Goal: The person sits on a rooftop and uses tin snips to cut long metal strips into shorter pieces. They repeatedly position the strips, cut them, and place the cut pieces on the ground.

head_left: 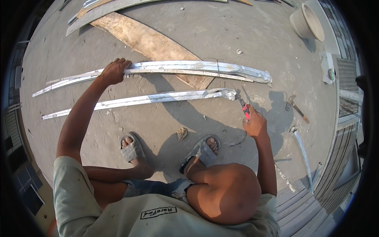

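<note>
Fingers of your right hand (pixel 255 122) grip a red-handled tool (pixel 246 112) beside the near strip (pixel 158 97); your left hand (pixel 114 72) clasps the far strip (pixel 173 65), probably steadying it.

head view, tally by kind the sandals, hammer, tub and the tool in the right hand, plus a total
Grey open-toed sandals: 2
Wooden-handled metal hammer: 1
Round beige tub: 1
Red-and-black-handled tool in the right hand: 1
Total: 5

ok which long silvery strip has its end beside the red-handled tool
The long silvery-white strip nearest the grey sandals; the upper strip at the left hand lies farther out.
</note>
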A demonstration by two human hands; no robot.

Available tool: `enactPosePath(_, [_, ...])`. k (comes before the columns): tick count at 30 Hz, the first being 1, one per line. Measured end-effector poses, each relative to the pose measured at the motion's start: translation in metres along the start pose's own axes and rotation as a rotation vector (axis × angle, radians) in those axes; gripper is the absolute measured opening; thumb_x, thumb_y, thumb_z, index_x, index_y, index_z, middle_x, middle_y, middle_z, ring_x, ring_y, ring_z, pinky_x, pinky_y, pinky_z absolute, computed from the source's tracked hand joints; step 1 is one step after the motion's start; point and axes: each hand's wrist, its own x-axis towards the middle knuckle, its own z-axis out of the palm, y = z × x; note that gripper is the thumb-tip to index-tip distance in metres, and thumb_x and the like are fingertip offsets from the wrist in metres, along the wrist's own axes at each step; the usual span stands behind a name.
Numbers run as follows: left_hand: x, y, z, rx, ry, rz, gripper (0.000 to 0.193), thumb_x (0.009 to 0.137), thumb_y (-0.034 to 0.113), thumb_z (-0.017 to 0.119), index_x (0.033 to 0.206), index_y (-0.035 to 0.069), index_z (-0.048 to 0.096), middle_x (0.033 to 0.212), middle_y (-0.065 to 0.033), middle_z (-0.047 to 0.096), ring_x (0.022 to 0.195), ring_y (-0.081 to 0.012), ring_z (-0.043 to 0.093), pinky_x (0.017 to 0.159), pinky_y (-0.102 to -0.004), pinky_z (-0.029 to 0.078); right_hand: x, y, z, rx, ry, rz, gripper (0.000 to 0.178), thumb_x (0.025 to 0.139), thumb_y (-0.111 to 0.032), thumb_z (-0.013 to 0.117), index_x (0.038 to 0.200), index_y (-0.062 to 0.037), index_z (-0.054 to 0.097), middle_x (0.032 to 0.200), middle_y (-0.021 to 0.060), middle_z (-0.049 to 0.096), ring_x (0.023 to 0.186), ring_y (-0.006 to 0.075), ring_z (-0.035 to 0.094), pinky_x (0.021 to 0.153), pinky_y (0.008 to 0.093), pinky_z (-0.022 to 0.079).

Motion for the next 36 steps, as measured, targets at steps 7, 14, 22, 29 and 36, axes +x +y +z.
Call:
enactPosePath(7, [-0.021, 0.023, -0.009, 0.085, -0.02, -0.124, 0.067, 0.082, -0.008, 0.063, 0.144, 0.012, 0.05, 0.146, -0.0156, 0.05, 0.131, -0.0331, 0.054, 0.108, -0.0416, 0.049, 0.078, -0.007, -0.038, -0.445, 0.029, -0.2, 0.042, 0.074, -0.011, 0.067, 0.114, -0.0001, 0.058, 0.106, 0.0164, 0.068, 0.105, 0.0345, 0.066, 0.086, 0.0455, 0.057])
enactPosePath(14, [-0.022, 0.029, -0.01, 0.065, -0.142, -0.207, 0.069, 0.088, -0.009, 0.057, 0.15, 0.016, 0.043, 0.154, -0.015, 0.044, 0.136, -0.0321, 0.051, 0.113, -0.0416, 0.045, 0.088, -0.013, -0.047, -0.451, 0.025, -0.282, 0.039, 0.073, -0.01, 0.066, 0.11, 0.0009, 0.06, 0.113, 0.0183, 0.064, 0.112, 0.0339, 0.061, 0.087, 0.0442, 0.056])
enactPosePath(22, [-0.02, 0.026, -0.002, 0.057, -0.048, -0.119, 0.075, 0.079, -0.013, 0.06, 0.149, 0.01, 0.046, 0.143, -0.022, 0.055, 0.121, -0.0351, 0.063, 0.105, -0.0434, 0.05, 0.109, -0.031, -0.042, -0.443, 0.11, -0.377, 0.041, 0.072, -0.01, 0.065, 0.111, 0.002, 0.061, 0.112, 0.0177, 0.065, 0.113, 0.0331, 0.061, 0.089, 0.0429, 0.055])
enactPosePath(29, [-0.013, 0.018, -0.01, -0.013, -0.104, -0.06, 0.074, 0.079, -0.012, 0.06, 0.149, 0.01, 0.047, 0.137, -0.0222, 0.059, 0.108, -0.0366, 0.069, 0.095, -0.0429, 0.055, 0.118, -0.038, -0.035, -0.439, 0.075, -0.237, 0.039, 0.074, -0.01, 0.067, 0.111, -0.0001, 0.065, 0.115, 0.0174, 0.066, 0.115, 0.0328, 0.061, 0.091, 0.0425, 0.055])
enactPosePath(36, [-0.006, 0.017, -0.013, 0.027, -0.18, -0.101, 0.076, 0.079, -0.014, 0.059, 0.15, 0.011, 0.046, 0.135, -0.0173, 0.061, 0.107, -0.0326, 0.069, 0.091, -0.0405, 0.058, 0.139, -0.03, -0.045, -0.414, -0.126, -0.237, 0.039, 0.074, -0.009, 0.064, 0.112, -0.0009, 0.065, 0.109, 0.0205, 0.069, 0.108, 0.0364, 0.065, 0.092, 0.0448, 0.054])
